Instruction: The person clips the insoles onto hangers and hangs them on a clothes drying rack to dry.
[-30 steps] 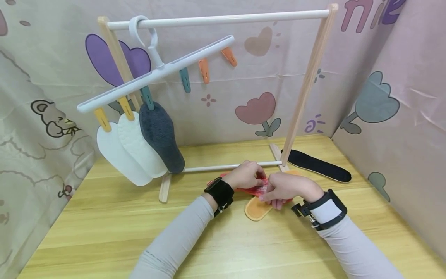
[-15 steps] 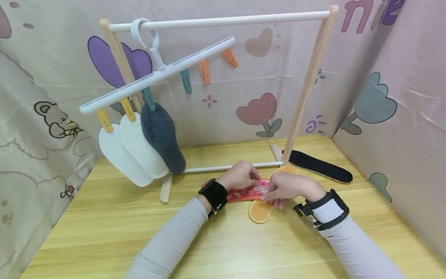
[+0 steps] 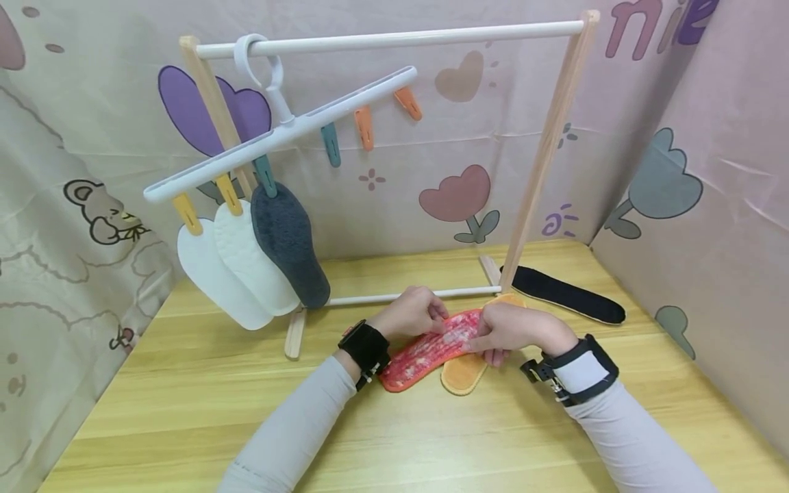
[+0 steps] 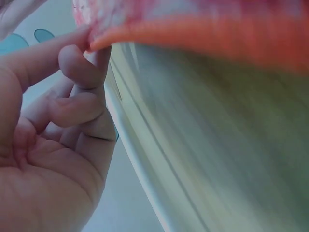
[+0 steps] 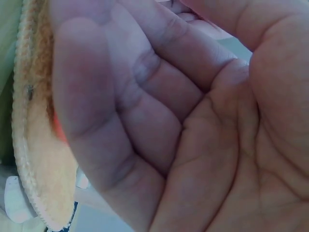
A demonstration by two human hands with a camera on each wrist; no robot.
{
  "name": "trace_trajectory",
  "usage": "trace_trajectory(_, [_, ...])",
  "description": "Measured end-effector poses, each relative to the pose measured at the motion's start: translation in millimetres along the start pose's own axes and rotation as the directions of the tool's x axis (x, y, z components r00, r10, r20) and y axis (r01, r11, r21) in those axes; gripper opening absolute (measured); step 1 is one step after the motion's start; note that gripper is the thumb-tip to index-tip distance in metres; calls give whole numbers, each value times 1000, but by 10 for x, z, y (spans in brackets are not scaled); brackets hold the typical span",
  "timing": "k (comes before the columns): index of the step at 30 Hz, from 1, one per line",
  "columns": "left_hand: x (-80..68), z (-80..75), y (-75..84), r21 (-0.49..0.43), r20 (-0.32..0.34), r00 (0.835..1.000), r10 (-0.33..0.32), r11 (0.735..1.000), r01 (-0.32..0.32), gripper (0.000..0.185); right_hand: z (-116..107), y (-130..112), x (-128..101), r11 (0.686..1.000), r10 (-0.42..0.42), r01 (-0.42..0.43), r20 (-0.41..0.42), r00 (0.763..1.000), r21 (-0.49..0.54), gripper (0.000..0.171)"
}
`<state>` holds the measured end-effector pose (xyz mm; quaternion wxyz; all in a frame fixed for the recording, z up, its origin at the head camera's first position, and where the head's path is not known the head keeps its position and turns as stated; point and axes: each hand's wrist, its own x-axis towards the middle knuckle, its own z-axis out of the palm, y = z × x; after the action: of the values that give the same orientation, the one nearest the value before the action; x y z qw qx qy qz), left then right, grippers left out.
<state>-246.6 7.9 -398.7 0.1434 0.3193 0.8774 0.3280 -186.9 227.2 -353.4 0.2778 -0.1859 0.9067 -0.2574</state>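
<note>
In the head view, your left hand [image 3: 414, 313] and your right hand [image 3: 510, 330] both pinch the red insole [image 3: 425, 350] near the middle of the frame, low down. It lies slanted on the tabletop [image 3: 431, 438], its lower end toward the left. An orange insole [image 3: 464, 373] lies partly under it and under your right hand. A black insole [image 3: 567, 294] lies at the right, by the rack [image 3: 542, 150]. At the upper left, a white hanger [image 3: 277, 133] holds two white insoles [image 3: 237, 263] and a grey insole [image 3: 286, 243].

In the left wrist view, your fingers [image 4: 79, 63] curl and pinch the red insole's [image 4: 203, 24] edge at the top.

In the right wrist view, your fingers [image 5: 96, 96] curl over the orange insole [image 5: 41, 159] at the left edge. A bit of red peeks between them.
</note>
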Motion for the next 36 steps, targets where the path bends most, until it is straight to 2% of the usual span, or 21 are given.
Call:
trace_trajectory(7, [-81, -53, -54, -42, -7, 1000, -30, 999, 30, 27, -5, 22, 31, 1000, -9, 9, -42, 999, -8, 36])
trace_trajectory(14, [-156, -84, -121, -160, 24, 997, -74, 984, 77, 39, -3, 76, 86, 1000, -16, 17, -73, 997, 4, 35])
trace_trajectory(19, [-188, -89, -178, -209, 42, 995, -90, 973, 96, 42, 0, 102, 121, 1000, -6, 9, -96, 995, 28, 34])
trace_trajectory(23, [-198, -87, -231, -241, 49, 994, -97, 965, 106, 38, 8, 124, 156, 999, -4, 9, -122, 992, 42, 34])
trace_trajectory(31, [-244, -130, -266, -281, 27, 991, -130, 951, 132, 18, 2, 161, 219, 997, -49, 58, -170, 984, 50, 34])
trace_trajectory(36, [-274, -175, -271, -284, 19, 992, -127, 950, 127, 17, -9, 183, 259, 996, -56, 70, -222, 973, 54, 31])
